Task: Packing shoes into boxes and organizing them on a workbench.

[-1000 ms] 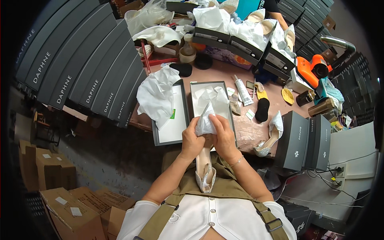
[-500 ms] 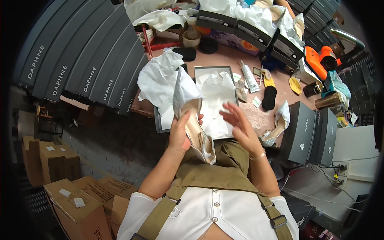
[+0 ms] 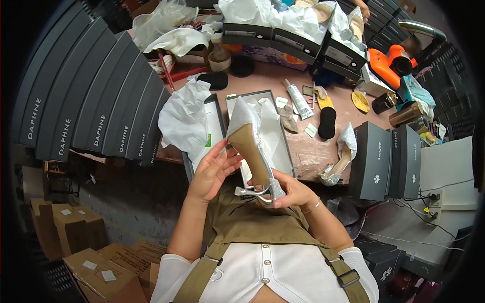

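A silvery high-heeled shoe point(image 3: 251, 151) is held up with its tan sole facing me and white wrapping over its toe end. My right hand point(image 3: 294, 193) is closed around its heel and strap end. My left hand point(image 3: 214, 171) is beside the sole, fingers stretched out and loosely spread, fingertips at or very near the sole's left edge. Behind the shoe is an open grey shoe box point(image 3: 289, 154) with white paper inside. To its left, crumpled white tissue paper point(image 3: 181, 116) lies over a second grey box part point(image 3: 218, 112). A matching glittery shoe point(image 3: 344, 155) rests on the table at right.
Dark shoe boxes point(image 3: 81, 101) are stacked at left; two more boxes point(image 3: 371, 161) stand right. A white tube point(image 3: 299, 100), a black oval pad point(image 3: 327, 122) and an orange tool point(image 3: 382, 69) lie on the pinkish table point(image 3: 316, 156). Cartons point(image 3: 103, 272) sit on the floor, lower left.
The shoe has turned from showing its inside to showing its sole. My right hand has taken its heel end, and my left hand has loosened its hold. The view has shifted slightly.
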`<move>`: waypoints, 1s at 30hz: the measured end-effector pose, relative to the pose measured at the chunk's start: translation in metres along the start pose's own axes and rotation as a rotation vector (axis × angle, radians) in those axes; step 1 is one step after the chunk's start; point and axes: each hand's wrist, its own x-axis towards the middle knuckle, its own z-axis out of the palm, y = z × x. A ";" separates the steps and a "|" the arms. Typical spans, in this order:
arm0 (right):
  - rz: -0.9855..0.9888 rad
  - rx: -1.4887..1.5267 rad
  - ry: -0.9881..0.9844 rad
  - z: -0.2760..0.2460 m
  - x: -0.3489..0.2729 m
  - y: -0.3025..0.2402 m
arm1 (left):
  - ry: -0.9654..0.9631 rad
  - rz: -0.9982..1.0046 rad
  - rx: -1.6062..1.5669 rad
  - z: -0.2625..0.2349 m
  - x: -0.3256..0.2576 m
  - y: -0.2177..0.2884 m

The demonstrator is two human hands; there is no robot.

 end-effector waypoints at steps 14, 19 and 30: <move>-0.146 0.558 0.002 -0.019 -0.009 0.038 | -0.058 0.008 0.190 0.034 -0.001 -0.038; -0.489 0.258 0.242 -0.078 -0.075 -0.026 | 0.250 0.244 0.883 -0.014 0.022 0.001; -0.460 0.455 0.301 -0.080 -0.078 0.004 | -0.015 -0.135 1.194 -0.004 0.171 -0.002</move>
